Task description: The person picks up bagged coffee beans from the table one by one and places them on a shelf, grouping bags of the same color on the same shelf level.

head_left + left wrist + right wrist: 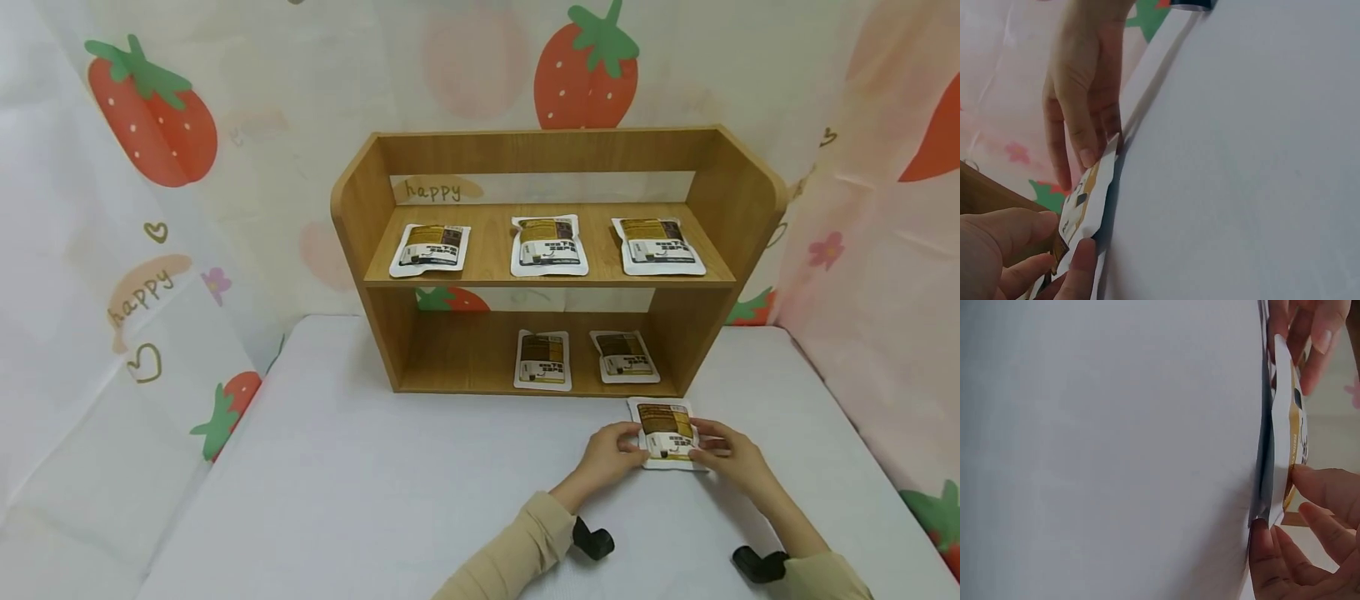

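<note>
A white flat pouch (666, 433) with a brown-and-gold label is near the tabletop, just in front of the wooden shelf's right end. At its left edge, my left hand (612, 455) pinches it with the thumb on the labelled face. The opposite edge is pinched by my right hand (733, 458), thumb on top and fingertips under the rim. From the right wrist, the pouch (1284, 431) appears edge-on, with a dark shadow beneath it. The left wrist view shows the same pouch (1094, 197) between both hands.
A two-tier wooden shelf (547, 298) stands at the back of the white table (360, 500). Three similar pouches (550, 246) lie in a row on its upper board; two more pouches (543, 360) are on the lower board, middle and right. A strawberry-print cloth (247, 167) hangs behind.
</note>
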### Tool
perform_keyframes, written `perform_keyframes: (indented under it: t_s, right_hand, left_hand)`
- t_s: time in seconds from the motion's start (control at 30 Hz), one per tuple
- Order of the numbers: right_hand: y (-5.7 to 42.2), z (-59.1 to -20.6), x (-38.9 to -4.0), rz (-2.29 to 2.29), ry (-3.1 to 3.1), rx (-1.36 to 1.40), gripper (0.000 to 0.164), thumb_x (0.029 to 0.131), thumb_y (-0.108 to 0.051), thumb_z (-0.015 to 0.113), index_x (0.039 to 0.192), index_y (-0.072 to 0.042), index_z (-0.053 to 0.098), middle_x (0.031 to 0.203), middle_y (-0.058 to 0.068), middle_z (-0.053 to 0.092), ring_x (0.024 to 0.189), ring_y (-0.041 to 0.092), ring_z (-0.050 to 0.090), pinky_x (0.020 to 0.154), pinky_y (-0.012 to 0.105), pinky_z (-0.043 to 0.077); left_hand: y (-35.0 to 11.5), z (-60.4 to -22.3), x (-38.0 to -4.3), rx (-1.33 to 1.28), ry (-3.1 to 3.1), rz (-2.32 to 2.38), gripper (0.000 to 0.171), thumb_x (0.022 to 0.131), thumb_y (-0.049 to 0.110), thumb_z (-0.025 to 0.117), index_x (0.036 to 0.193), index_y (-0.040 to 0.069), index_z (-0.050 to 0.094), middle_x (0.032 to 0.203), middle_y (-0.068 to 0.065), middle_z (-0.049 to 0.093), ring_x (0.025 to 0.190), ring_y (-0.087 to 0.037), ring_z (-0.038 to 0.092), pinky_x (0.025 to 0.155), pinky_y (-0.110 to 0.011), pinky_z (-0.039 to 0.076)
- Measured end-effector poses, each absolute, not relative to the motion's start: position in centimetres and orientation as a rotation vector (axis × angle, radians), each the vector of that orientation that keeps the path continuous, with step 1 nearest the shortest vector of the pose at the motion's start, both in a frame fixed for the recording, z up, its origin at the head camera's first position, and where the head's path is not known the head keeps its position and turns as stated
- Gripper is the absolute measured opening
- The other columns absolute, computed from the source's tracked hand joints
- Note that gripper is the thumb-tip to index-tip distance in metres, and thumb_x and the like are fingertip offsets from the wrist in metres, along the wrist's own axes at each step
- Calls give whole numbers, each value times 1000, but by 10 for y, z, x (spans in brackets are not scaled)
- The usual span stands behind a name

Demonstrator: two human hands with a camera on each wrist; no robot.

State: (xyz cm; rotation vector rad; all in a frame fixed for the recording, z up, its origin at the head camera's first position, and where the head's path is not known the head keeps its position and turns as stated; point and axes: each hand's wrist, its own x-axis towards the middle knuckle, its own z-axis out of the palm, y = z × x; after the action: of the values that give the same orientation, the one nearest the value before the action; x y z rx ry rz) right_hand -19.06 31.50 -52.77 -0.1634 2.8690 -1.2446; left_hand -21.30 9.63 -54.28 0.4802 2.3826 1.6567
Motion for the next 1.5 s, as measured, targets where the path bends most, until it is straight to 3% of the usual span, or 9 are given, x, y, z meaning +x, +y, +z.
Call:
perform_keyframes:
  t_s: [0.23,0.43,0.7,0.9,1.5]
  right_hand:
    - [306,-527,-188,-1284,2871,-168,53,83,-17,69,129,2,50,122,29,54,98,36,60,72,29,50]
    - [295,-524,-189,-1319,2885,-237,52,83,-17,70,127,3,51,121,31,54,97,40,61,75,40,53]
    - [279,-518,-194,-1336,2888,-254,53,83,-19,70,129,0,51,123,29,53,99,39,61,74,33,52]
    - [263,-515,-199,-1395,2892,-306,51,82,-13,70,127,3,52,122,29,51,98,41,60,78,44,53]
    - [210,-520,-219,-1479,2866,-407,46,80,-9,71,122,4,56,116,26,53,97,38,60,80,44,53]
  left_hand:
    - [88,-542,-211,450,2372,1689,42,79,8,72,119,2,60,103,-11,64,71,-4,60,62,-13,45]
    - [78,-542,-210,442,2385,1748,44,76,7,74,119,4,62,108,-10,56,68,2,55,62,-12,44]
    - [62,-543,-216,455,2429,1802,44,76,6,74,118,5,62,110,-9,56,70,4,53,59,-12,45]
    - [47,-542,-217,455,2451,1827,45,76,4,74,119,4,61,112,-14,56,73,1,55,58,-12,46]
    - [-7,-539,-227,415,2483,1857,47,76,1,73,120,2,60,115,-18,54,79,-16,62,57,-14,47]
